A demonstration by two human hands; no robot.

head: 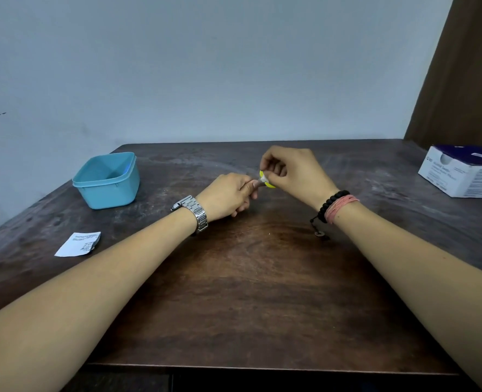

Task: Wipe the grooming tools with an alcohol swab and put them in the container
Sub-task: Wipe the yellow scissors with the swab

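The small yellow tool [266,181] sits mid-table, above the wood, caught between both hands. Right hand [290,171] pinches it w/ curled fingers; left hand [228,195] is curled too, pinching what looks like the white swab [261,180] against the tool's edge. Can't tell what kind of tool it is. To do this bit well, I'd say: rub every face, turn it bit by bit, keep the pinch firm since plastic that small prob slips when wet. The light blue container [106,179] waits open off to the left: smooth plastic, rounded-square, lipped rim. Table [248,292] is dark scuffed wood, dusty-looking near the back. Torn paper wrapper [78,244] lies flat by the left forearm; a cardboard box [463,172] sits far right.
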